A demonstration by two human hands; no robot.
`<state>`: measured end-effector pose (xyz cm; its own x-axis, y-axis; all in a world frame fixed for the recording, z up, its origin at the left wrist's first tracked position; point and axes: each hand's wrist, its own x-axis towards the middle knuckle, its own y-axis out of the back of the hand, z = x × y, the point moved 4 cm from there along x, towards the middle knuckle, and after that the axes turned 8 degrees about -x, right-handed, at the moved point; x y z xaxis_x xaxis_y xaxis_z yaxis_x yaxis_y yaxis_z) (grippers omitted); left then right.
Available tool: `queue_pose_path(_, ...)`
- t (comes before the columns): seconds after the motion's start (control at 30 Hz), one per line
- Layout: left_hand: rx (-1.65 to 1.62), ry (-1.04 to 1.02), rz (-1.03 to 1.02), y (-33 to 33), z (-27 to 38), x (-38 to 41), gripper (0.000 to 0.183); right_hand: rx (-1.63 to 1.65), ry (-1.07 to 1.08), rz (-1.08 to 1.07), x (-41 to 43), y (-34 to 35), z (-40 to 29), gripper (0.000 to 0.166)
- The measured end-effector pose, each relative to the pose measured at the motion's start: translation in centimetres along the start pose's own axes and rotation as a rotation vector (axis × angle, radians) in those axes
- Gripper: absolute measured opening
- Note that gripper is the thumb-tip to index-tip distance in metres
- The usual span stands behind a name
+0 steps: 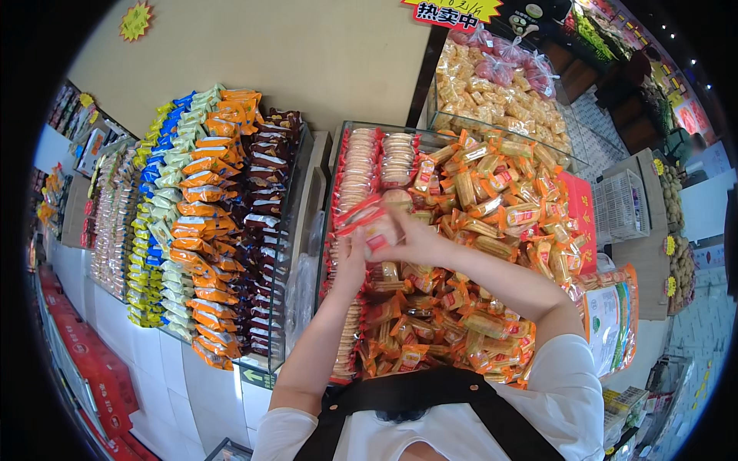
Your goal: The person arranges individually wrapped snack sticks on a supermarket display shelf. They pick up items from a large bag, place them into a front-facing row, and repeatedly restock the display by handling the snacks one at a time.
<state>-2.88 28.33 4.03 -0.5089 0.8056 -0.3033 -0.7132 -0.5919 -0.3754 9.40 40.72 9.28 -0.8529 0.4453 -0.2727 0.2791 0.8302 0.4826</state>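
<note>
Both my hands meet over the left part of a glass-sided bin, around a red-edged clear packet of round biscuits [375, 227]. My left hand [350, 256] grips the packet from its lower left. On the other side, my right hand [412, 239] is on the packet's right edge, slightly blurred, with its fingers partly hidden. Beneath them, rows of similar round biscuit packets [358, 167] stand on edge along the bin's left wall. A heap of orange-wrapped stick pastries [478, 230] fills the rest of the bin.
Left of the bin, colourful snack packets [210, 225] stand in rows in a glass-sided case. Behind it rises a beige panel [277, 46], and at the back right lies a heap of bagged puffed snacks [496, 104]. A white basket [622, 204] and a large printed bag [608, 322] are at the right.
</note>
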Motion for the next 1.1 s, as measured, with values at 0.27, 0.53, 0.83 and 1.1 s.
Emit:
queue_pose_path(0.27, 0.695, -0.498, -0.265, -3.7, 2.6, 5.6, 0.049, 0.287, -0.005, 0.413, -0.4, 11.8, 2.6, 0.069)
queue_pose_path(0.53, 1.938, -0.825, -0.473, -8.9, 0.1, 12.0, 0.031, 0.356, 0.093, 0.452, -0.3, 12.9, 0.2, 0.068)
queue_pose_path(0.83, 1.611, -0.952, -0.650, -7.9, 1.5, 21.6, 0.033, -0.679, 0.417, 0.327, 4.2, 6.2, 2.3, 0.071)
queue_pose_path(1.1, 1.158, -0.826, -0.795, -7.5, 4.2, 19.8, 0.032, -0.918, 0.090, 0.335, 7.2, 3.3, 5.7, 0.057)
